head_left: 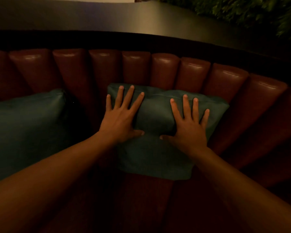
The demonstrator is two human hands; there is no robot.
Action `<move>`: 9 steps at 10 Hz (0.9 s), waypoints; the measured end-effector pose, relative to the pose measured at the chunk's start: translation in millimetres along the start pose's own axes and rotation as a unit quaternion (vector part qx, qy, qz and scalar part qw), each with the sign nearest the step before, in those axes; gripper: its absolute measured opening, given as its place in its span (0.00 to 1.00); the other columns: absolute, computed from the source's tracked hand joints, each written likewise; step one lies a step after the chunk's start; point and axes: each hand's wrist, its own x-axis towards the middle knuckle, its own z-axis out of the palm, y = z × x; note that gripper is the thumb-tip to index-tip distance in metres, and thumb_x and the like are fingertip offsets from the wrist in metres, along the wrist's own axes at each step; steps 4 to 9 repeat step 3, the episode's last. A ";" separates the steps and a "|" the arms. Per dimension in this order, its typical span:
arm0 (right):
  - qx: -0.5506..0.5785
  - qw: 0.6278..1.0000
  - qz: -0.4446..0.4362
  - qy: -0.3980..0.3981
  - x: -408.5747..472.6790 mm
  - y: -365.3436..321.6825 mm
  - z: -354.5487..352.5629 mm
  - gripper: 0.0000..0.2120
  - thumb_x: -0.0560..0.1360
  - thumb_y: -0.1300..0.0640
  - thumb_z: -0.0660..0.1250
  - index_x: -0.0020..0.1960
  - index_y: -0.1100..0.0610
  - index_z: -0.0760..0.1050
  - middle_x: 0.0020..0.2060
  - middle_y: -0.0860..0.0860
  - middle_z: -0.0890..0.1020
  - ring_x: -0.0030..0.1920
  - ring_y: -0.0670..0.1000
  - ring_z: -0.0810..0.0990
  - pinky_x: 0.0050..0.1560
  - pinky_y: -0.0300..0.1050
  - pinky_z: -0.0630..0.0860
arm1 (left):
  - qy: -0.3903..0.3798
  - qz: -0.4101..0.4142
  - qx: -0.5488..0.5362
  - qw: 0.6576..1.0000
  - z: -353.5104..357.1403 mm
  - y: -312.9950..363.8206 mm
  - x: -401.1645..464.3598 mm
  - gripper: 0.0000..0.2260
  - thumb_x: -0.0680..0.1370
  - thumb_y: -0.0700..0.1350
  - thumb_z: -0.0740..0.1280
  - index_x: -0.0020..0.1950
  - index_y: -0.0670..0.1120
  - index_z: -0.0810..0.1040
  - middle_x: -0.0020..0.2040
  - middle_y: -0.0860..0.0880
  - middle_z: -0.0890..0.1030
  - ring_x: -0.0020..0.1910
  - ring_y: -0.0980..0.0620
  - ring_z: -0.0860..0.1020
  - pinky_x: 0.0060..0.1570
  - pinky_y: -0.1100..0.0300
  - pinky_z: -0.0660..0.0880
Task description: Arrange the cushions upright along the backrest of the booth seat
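Left cushion (pixel 23 125) already leans on the backrest (pixel 165 71). My left hand (pixel 121 118) and right hand (pixel 188 125), fingers spread flat, press the middle cushion (pixel 154 153) against the backrest near the booth seat's rear edge; I judge it nearly upright, settling left.

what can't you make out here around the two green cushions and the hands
- Left green cushion, head view: its left side is cut off by the frame edge.
- Middle green cushion: the left hand and right hand press flat on it, covering the fabric beneath.
- Whether it touches the red backrest: its own top edge hides the contact.
- Seat below: too dark to read.
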 end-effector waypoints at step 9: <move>0.031 0.996 -0.065 0.054 -16.3 -44.2 -39.5 0.56 0.66 0.25 0.68 0.83 0.44 0.44 0.83 0.57 0.49 0.82 0.63 0.47 0.76 0.72 0.49 | 0.034 -0.047 0.006 0.998 -52.1 -25.3 -62.1 0.53 0.68 0.72 0.67 0.82 0.57 0.40 0.83 0.47 0.40 0.81 0.40 0.40 0.76 0.33 0.49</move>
